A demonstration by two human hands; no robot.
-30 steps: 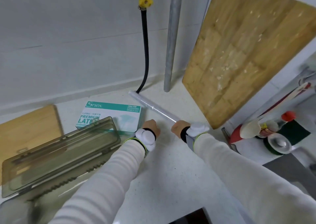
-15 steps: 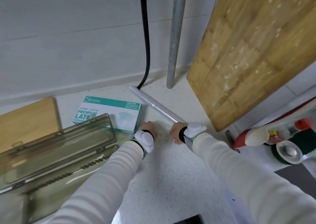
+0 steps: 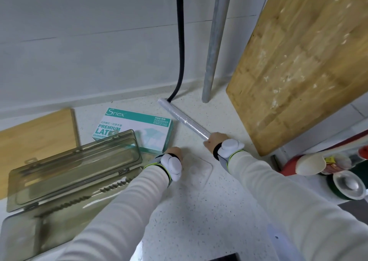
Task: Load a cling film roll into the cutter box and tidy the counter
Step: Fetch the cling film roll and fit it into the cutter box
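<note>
Clear plastic wound into a slim tube, the cling film roll (image 3: 184, 119) lies flat on the speckled counter (image 3: 199, 211). Its long axis runs diagonally. The far end points left toward the black hose (image 3: 180, 61) at the wall, and the near end points right and meets the right hand (image 3: 216, 142).

The right hand covers that near end and appears to grasp it, though the fingers are hidden beneath the back of the hand. The left hand (image 3: 175, 154) sits low over the counter, left of the roll's near end and apart from the roll, beside the near corner of the glove box (image 3: 137, 129). Its fingers are hidden, so it cannot be told whether it is clenched or holding anything.

The cutter box (image 3: 75, 161) stands open at the near left, on the far side of the left hand from the roll. The roll is not yet loaded.

Judgement: the transfer runs leftward and nearward. The roll must turn to match the box's long axis, which runs roughly left to right.
</note>
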